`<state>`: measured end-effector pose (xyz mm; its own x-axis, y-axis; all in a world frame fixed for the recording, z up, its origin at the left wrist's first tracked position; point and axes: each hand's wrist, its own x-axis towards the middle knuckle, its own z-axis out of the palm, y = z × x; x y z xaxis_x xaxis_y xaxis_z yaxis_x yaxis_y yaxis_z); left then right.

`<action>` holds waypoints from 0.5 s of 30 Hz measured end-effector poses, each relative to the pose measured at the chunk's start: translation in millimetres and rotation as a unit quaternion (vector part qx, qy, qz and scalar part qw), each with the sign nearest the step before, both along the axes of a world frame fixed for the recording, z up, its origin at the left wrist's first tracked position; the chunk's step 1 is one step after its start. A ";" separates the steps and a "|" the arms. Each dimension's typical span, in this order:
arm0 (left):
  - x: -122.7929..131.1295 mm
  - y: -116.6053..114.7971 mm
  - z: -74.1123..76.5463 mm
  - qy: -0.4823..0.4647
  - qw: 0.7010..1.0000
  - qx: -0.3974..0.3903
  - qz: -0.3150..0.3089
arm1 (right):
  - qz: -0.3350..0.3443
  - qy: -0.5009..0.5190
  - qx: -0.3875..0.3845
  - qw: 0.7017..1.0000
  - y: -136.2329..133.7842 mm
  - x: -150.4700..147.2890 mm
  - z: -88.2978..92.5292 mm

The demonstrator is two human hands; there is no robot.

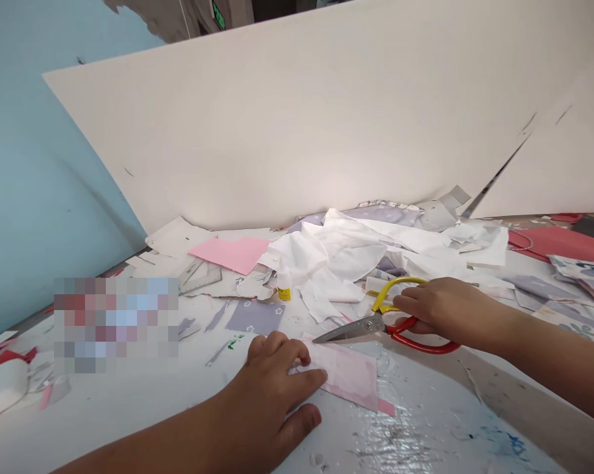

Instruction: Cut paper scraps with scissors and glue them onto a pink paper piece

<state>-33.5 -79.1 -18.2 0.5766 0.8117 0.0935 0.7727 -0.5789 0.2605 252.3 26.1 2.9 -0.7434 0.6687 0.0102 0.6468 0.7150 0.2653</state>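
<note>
A pale pink rectangular piece [352,373], likely paper or thin cloth, lies on the white table. My left hand [280,392] rests over its left end, with the forefinger tip on it and the thumb apart. Whether any edge is pinched beneath the fingers is hidden. My right hand [438,306] is closed on a pair of scissors [375,324] with one yellow and one red handle loop. Their blades appear together and point left, with the tip at the pink piece's upper edge. A brighter pink strip [386,407] pokes out at its lower right corner.
Crumpled white sheets [326,253] heap up behind my hands, by a small yellow-labelled bottle [284,289]. Nearby lie a pink sheet [232,253], a purple flowered scrap [255,316] and a clear set square [201,276]. A white panel [326,118] walls the back; red material [564,243] lies right.
</note>
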 end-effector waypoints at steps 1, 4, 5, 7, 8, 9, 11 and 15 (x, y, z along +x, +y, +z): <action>0.3 -0.1 -1.2 0.000 1.000 0.005 0.002 | 0.000 -0.002 0.002 1.000 0.0 -0.5 0.5; 0.3 -0.2 -1.7 0.004 1.000 0.003 0.000 | 0.006 -0.002 0.007 1.000 0.1 0.5 1.1; 0.2 -0.2 -1.5 0.005 1.000 0.000 -0.003 | 0.009 -0.002 0.007 1.000 -0.1 1.4 1.3; -0.2 -0.2 -1.5 0.004 1.000 0.000 -0.007 | 0.013 -0.006 0.004 1.000 -0.8 3.0 1.9; -0.3 -0.1 -2.0 0.002 1.000 0.002 -0.008 | 0.014 -0.010 0.002 1.000 -1.3 3.2 2.3; -0.3 0.0 -2.7 -0.002 1.000 0.007 -0.006 | 0.014 -0.013 -0.001 1.000 -1.6 3.1 3.0; -0.3 0.0 -4.3 -0.008 1.000 0.015 -0.004 | 0.017 -0.015 -0.006 1.000 -1.0 1.7 4.7; -0.5 -0.3 -2.8 -0.006 1.000 0.010 -0.007 | 0.035 -0.001 -0.015 0.999 8.3 -2.1 8.8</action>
<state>-34.0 -79.4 -21.0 0.5872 0.8010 0.1169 0.7612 -0.5955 0.2570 250.2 34.3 11.7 -0.7880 0.6156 -0.0111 0.5949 0.7659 0.2439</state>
